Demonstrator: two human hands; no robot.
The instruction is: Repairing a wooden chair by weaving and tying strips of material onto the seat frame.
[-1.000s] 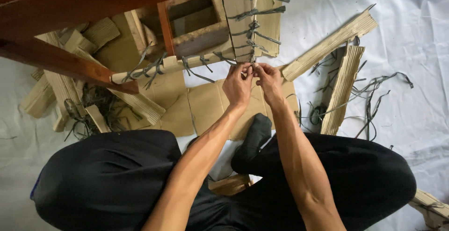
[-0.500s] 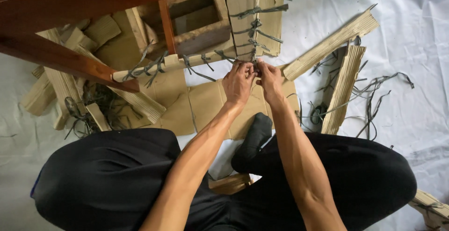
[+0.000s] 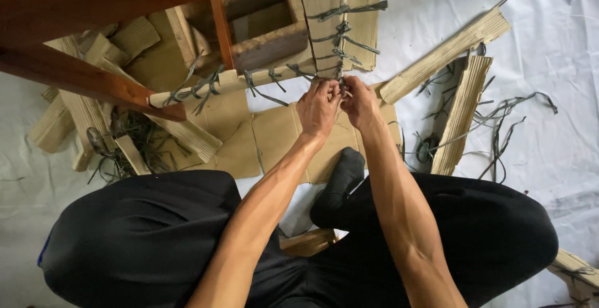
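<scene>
Now | left hand (image 3: pixel 317 107), right hand (image 3: pixel 360 102) grips pinching strap (image 3: pixel 340 83) | cardboard strip (image 3: pixel 326 18) edge

This looks like an informal packing or furniture workshop set up on a floor rather than at a bench. A white sheet (image 3: pixel 549 27) covers the ground, and the person sits cross-legged on it. Everything gathers around a reddish-brown wooden furniture frame (image 3: pixel 93 77), which juts in from the upper left. Just right of the frame, corrugated cardboard strips (image 3: pixel 324 21) are bound onto a wooden piece with dark cord ties (image 3: pixel 340 33). Below the frame lie flat cardboard sheets (image 3: pixel 274 133). Further right of it, loose cardboard strips (image 3: pixel 462 108) and cut lengths of dark cord (image 3: pixel 505 121) are scattered (offcuts litter the frame's left side too).
</scene>
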